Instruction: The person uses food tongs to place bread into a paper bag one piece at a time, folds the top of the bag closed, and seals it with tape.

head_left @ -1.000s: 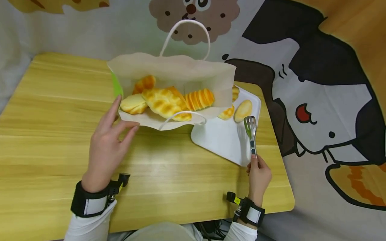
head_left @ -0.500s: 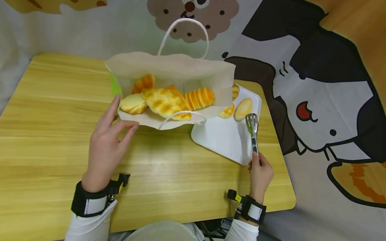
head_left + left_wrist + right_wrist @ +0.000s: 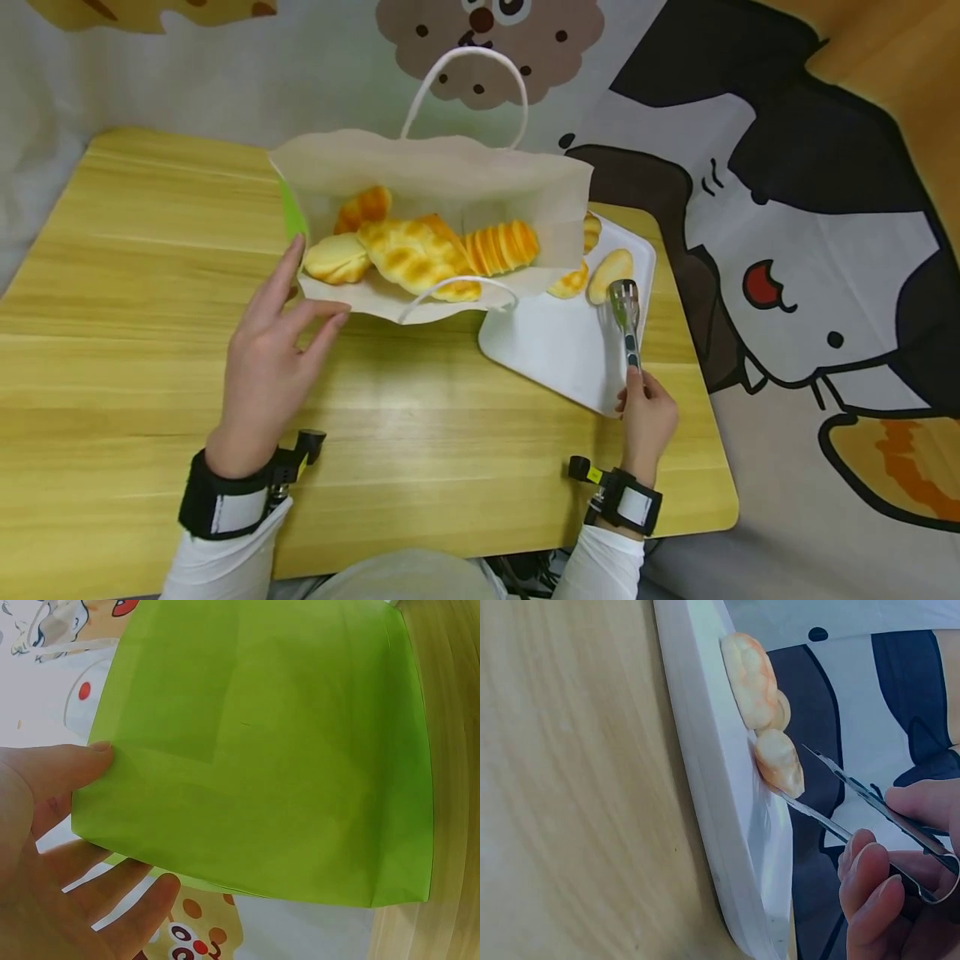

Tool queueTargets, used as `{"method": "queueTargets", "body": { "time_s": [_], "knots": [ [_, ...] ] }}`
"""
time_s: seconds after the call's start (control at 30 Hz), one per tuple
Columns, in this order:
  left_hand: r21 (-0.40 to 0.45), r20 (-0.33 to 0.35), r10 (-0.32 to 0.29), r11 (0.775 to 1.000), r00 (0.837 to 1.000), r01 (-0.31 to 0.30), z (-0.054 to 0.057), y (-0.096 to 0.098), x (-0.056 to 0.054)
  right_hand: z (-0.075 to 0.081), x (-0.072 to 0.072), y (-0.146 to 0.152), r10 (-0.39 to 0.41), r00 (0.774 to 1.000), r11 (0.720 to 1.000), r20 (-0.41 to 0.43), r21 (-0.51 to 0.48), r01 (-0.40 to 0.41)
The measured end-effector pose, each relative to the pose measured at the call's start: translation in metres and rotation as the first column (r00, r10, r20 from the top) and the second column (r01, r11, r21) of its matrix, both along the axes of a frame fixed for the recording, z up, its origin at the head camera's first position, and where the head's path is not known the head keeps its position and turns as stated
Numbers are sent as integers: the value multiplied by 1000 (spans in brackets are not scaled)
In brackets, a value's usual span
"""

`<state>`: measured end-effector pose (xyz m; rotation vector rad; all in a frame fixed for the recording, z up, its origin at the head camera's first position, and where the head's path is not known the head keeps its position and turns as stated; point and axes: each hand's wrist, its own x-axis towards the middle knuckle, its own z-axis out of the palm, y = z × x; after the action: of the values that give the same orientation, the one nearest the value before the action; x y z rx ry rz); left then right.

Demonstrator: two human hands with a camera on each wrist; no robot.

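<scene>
My left hand [image 3: 270, 358] holds the near left corner of a green paper bag [image 3: 262, 750], its thumb against the green face in the left wrist view. The bag's pale mouth gapes upward, and several bread pieces lie inside, including a long bumpy loaf [image 3: 416, 257] and a sliced roll [image 3: 501, 248]. In my right hand [image 3: 648, 425] is a pair of metal tongs [image 3: 628, 329] with its arms spread. The tongs' lower tip reaches the near end of an oval bread piece [image 3: 780, 761] on the white tray [image 3: 547, 350]; the upper tip is above it.
Two more bread pieces share the tray, a small browned one [image 3: 570, 282] and one [image 3: 592, 232] partly hidden by the bag. White rope handles [image 3: 468, 52] rise from the bag. The wooden table [image 3: 450, 467] meets a cartoon-printed cloth [image 3: 810, 275] at the back and right.
My right hand and the tongs have moved slightly forward over the tray, bringing the tips to the oval bread piece. The left hand and bag stay in place.
</scene>
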<state>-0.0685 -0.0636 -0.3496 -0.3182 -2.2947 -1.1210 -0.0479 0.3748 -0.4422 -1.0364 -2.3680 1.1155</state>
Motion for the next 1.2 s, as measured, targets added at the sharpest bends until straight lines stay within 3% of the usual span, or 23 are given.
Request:
{"method": "queueTargets", "body": {
  "time_s": [0.3, 0.33, 0.4, 0.47, 0.57, 0.63, 0.8, 1.2],
  "knots": [
    [2, 0, -7, 1000, 1000, 7, 2, 1, 0, 3, -15, -1, 21, 997, 1000, 77, 13, -22],
    [2, 0, -6, 1000, 1000, 6, 2, 1, 0, 0, -17, 2, 19, 996, 1000, 89, 9, -20],
    [5, 3, -4, 1000, 1000, 4, 2, 1, 0, -20, -24, 17, 31, 994, 997, 101, 64, -37],
    [6, 5, -3, 1000, 1000, 3, 2, 1, 0, -21, -27, 19, 26, 993, 998, 114, 62, -33],
    [-13, 11, -4, 1000, 1000, 4, 2, 0, 1, -15, -30, 15, 47, 991, 995, 127, 82, -57],
    [-26, 14, -6, 1000, 1000, 6, 1, 0, 1, 6, -29, -1, 61, 989, 995, 136, 74, -71],
    [-63, 25, -11, 998, 1000, 12, -1, -2, 2, 5, -31, -1, 79, 990, 986, 117, 139, -95],
    [-44, 21, -4, 999, 1000, 5, 1, -3, 2, -7, -18, 2, 17, 1000, 994, 18, 109, -19]
  ]
}}
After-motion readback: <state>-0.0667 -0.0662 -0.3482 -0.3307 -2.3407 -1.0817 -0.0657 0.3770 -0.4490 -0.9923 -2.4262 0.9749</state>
